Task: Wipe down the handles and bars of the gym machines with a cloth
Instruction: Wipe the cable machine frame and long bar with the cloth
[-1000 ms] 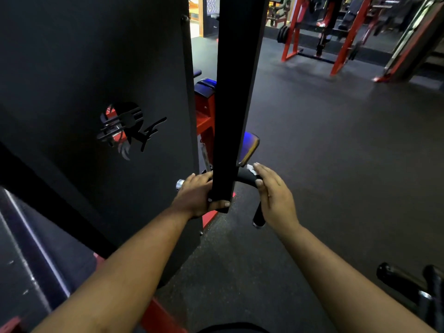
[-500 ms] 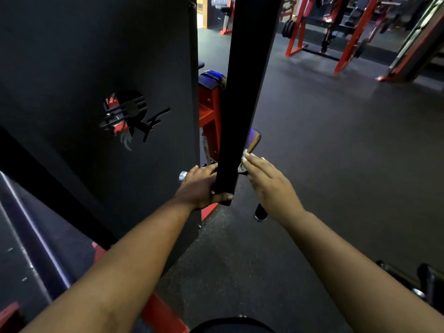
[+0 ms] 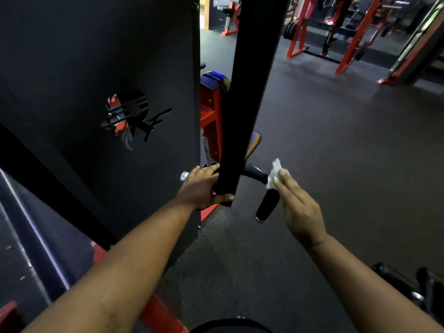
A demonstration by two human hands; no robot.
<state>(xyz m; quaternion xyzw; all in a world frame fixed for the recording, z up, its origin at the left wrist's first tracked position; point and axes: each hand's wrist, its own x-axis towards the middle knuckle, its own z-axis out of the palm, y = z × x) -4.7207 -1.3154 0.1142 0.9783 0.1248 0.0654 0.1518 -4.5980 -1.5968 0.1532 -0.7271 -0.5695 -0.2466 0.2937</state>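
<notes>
Left hand [image 3: 200, 188] curled round the lower end of the black upright bar [image 3: 242, 97], thumb across its bottom edge. Right hand [image 3: 299, 207], fingers straight, presses the white cloth [image 3: 274, 174] against the bend of the black handle [image 3: 264, 200]. The upright bar hides the handle's middle. Black panel [image 3: 96, 92] with cut-out logo [image 3: 134, 118] stands left; red frame [image 3: 211, 121] behind it. Red racks [image 3: 346, 51] stand well apart across the dark floor [image 3: 336, 164]

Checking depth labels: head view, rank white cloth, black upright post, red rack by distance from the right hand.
1. white cloth: under the right hand fingertips, on the handle.
2. black upright post: left of that hand, gripped by the left hand.
3. red rack: far across the floor.
</notes>
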